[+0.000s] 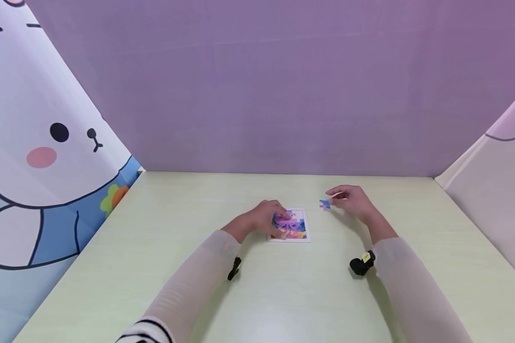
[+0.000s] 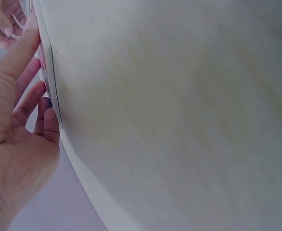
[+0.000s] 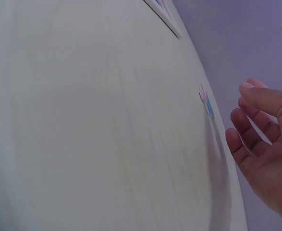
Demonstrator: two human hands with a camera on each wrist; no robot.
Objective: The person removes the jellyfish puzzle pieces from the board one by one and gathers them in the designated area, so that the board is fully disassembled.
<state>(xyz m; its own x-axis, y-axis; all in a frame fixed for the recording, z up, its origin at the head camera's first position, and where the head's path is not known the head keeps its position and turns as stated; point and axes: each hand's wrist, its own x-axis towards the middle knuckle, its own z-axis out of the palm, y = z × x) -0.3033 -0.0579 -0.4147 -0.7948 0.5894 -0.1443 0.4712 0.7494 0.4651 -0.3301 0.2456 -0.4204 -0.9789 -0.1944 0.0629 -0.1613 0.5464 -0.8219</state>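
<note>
A: What does your pale green table [image 1: 283, 295] carry, below the purple backdrop?

B: A white-framed puzzle board [image 1: 293, 226] at its centre. Your left hand [image 1: 263, 218] lies on the board's left side, fingers straight, pressing it flat.

A: And your right hand [image 1: 354, 201]?

B: It hovers right of the board, fingers loosely bent, gripping nothing.

A: The loose puzzle piece [image 1: 324, 204]?

B: Pink and blue, flat on the table between board and right fingertips, just beside them.
</note>
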